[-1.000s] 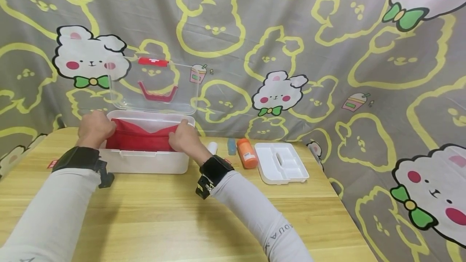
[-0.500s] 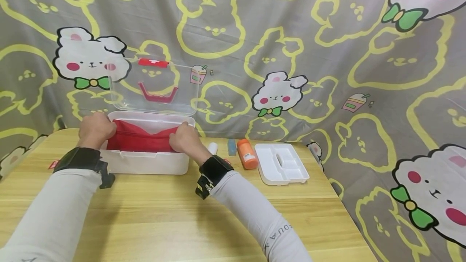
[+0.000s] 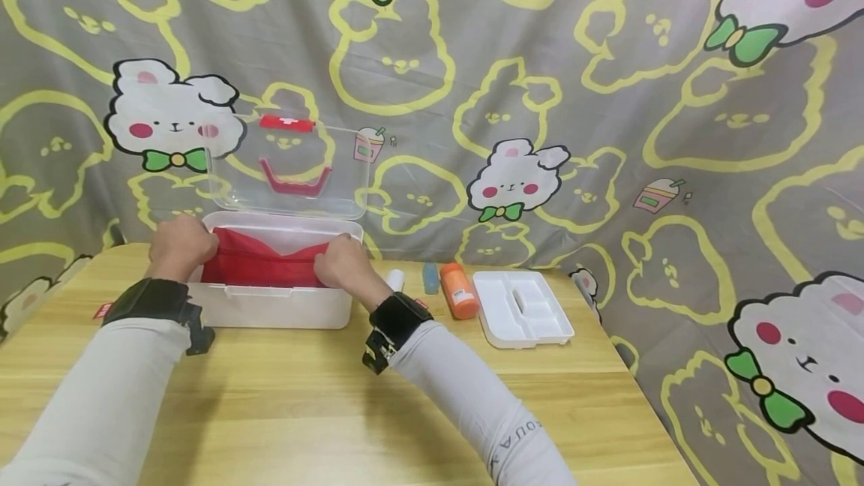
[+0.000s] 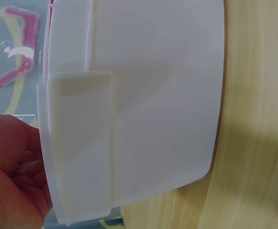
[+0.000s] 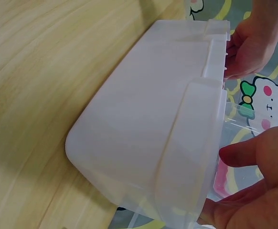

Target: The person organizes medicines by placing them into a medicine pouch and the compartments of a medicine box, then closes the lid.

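Observation:
A red fabric pouch [image 3: 263, 265] with a seam or zip line across it sits inside a white plastic box [image 3: 270, 307], its upper corners raised on both sides. At the box's left end, my left hand [image 3: 181, 244] grips the pouch's left corner with curled fingers. My right hand [image 3: 347, 265] holds the right corner at the other end. From the left wrist, the left hand [image 4: 10, 176] shows behind the box rim, its fingertips hidden. In the right wrist view the right hand [image 5: 258, 186] has its thumb above the rim and its fingers partly behind it.
The box's clear lid [image 3: 290, 201], with a red handle [image 3: 297, 184] and red latch [image 3: 286, 123], stands raised behind. To the right lie a white cylinder [image 3: 396, 279], a blue item [image 3: 430, 278], an orange bottle [image 3: 459, 291] and a white compartment tray [image 3: 523, 310] on the wooden table [image 3: 304, 403].
The head view has tilted slightly, so everything appears a little lower. Both hands keep their hold on the pouch, with hardly any movement relative to the box.

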The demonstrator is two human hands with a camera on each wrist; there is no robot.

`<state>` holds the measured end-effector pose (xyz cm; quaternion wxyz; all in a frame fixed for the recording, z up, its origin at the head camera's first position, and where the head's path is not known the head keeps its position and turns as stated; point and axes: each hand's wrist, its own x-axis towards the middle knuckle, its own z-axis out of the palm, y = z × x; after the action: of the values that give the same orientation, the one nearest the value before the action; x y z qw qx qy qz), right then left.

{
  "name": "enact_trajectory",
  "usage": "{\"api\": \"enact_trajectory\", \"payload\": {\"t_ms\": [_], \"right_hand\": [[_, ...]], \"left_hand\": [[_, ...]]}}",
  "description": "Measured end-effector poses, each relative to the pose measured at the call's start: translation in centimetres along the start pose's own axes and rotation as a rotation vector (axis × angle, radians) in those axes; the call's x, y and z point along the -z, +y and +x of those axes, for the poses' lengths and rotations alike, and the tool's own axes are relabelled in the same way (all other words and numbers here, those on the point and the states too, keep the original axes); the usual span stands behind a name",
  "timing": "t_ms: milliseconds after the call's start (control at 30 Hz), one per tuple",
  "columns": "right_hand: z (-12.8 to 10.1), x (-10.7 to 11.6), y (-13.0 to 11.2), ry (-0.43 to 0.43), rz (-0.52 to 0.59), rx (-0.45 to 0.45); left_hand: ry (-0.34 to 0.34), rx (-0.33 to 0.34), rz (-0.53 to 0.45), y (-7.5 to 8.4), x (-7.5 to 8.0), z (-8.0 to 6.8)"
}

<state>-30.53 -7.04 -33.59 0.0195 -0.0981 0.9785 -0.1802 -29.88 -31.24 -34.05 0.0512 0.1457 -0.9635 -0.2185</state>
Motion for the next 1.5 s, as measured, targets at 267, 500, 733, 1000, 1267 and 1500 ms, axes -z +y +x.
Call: {"api": "enact_trajectory", "payload": {"t_ms": [267, 500, 733, 1000, 1267, 1500], "right_hand": [[-0.1, 0.1, 0.0, -0.014, 0.039, -0.007], [-0.1, 0.3, 0.3, -0.016, 0.057, 0.065], [0.0, 0.2, 0.7, -0.02, 0.078, 0.099], [0.3, -0.2, 1.1, -0.002, 0.135, 0.083], [0.5, 0.7, 1.9, 0.113, 0.299, 0.092], [1.0, 2.7, 4.2, 0.175, 0.341, 0.103]], "left_hand": [[-0.002, 0.003, -0.002, 0.2, 0.1, -0.2], [-0.008, -0.024, -0.006, 0.2, 0.5, -0.5], [-0.021, -0.022, -0.022, 0.1, 0.4, -0.4], [-0.001, -0.052, -0.017, 0.4, -0.3, -0.3], [0.038, -0.158, -0.031, 1.9, -0.9, 0.0], [0.031, -0.266, -0.037, 4.1, -0.3, 0.2]]}}
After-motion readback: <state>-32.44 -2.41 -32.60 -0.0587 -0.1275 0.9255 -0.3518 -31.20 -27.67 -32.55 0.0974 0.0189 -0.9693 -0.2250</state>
